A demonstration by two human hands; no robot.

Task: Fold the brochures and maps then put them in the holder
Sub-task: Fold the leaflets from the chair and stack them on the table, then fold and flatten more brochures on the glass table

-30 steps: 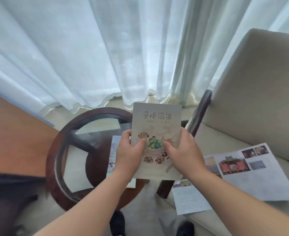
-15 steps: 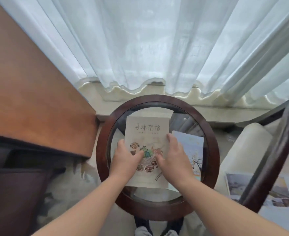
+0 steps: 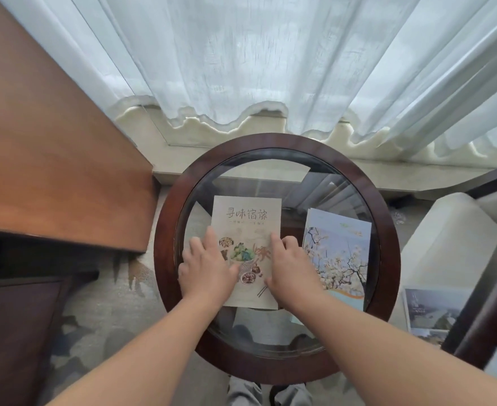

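A beige food brochure with a bowl picture lies flat on the round glass table. My left hand rests on its lower left part with fingers spread. On the lower right part lies my right hand, palm down. Both hands press on the paper and neither grips it. A blue blossom brochure lies just right of it on the glass. Unfolded photo sheets lie on the cream chair seat at the right. No holder is in view.
A wooden desk stands to the left, close to the table rim. A dark wooden chair arm crosses the lower right. White sheer curtains hang behind the table. Patterned carpet lies below.
The beige brochure went from held up in both hands to lying flat on the glass table. My view swung left from the chair to the table. Both hands now press on it.
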